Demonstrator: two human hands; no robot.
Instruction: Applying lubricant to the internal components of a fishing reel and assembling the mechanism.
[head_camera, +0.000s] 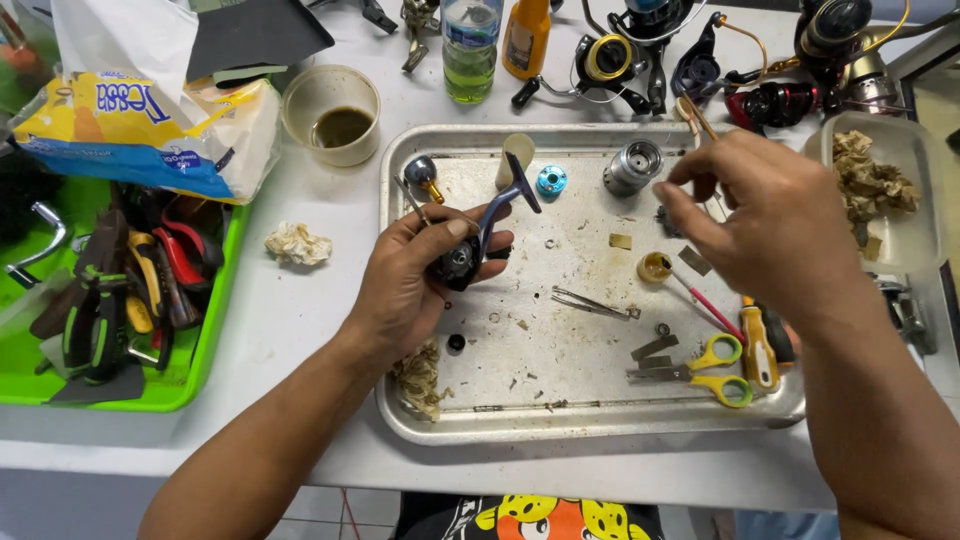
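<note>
— Over the metal tray, what are your hands doing?

— I hold a dark fishing reel body in my left hand. My fingers wrap around it, and my thumb lies on top. Its blue arm sticks up and away from me. My right hand is over the far right part of the tray. My fingertips are pinched together on a thin stick. I cannot tell what kind of stick it is.

— What is on the tray?

— Near the far rim sit a silver spool and a little blue round part, just beside each other. Tweezers lie in the middle. Yellow scissors and an orange screwdriver lie at the right, under my right arm. Small bits are all over the tray.

— And off the tray?

— A cup with dark liquid stands past the tray's left corner. A green bin of tools is far left. More reels lie at the back of the table.
</note>
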